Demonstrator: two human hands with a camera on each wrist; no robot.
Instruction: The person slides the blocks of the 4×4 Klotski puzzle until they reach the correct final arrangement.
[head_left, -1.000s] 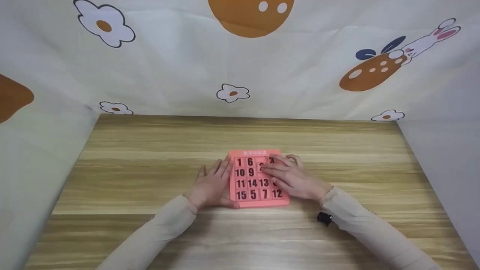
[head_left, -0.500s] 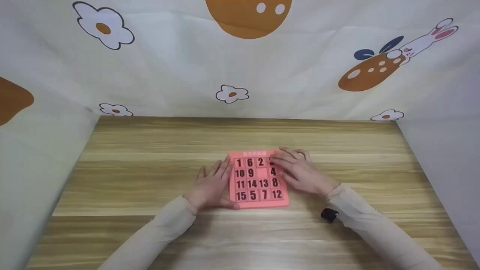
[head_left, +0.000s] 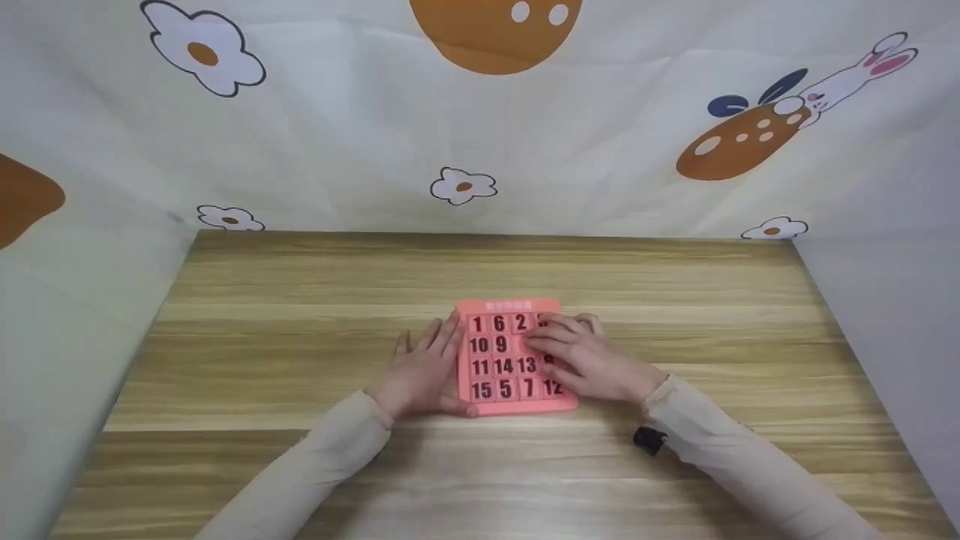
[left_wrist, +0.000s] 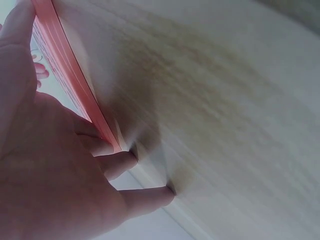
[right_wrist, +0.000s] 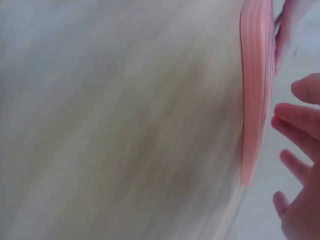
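Observation:
A pink sliding number puzzle (head_left: 517, 406) lies flat on the wooden table, its tiles printed with black numbers. Along its left edge rests my left hand (head_left: 420, 375), fingers extended against the frame and thumb at the near left corner. In the left wrist view, two fingertips of the left hand (left_wrist: 60, 170) touch the table beside the frame. My right hand (head_left: 592, 360) reaches over the puzzle's right side, fingertips at the gap in the second row, right of the 9 tile (head_left: 501, 344). It covers the second-row right tile and partly hides the 3 and 8.
The wooden table (head_left: 300, 300) extends around the puzzle. A pale cloth with printed flowers and carrots (head_left: 360, 127) hangs behind it, and pale side panels (head_left: 885, 315) stand left and right. A small black object (head_left: 649, 439) sits at the right wrist.
The 2 tile slid up into the top row, leaving a gap below it. My right hand drew back rightward, then came left again over the second row. The left hand stayed put.

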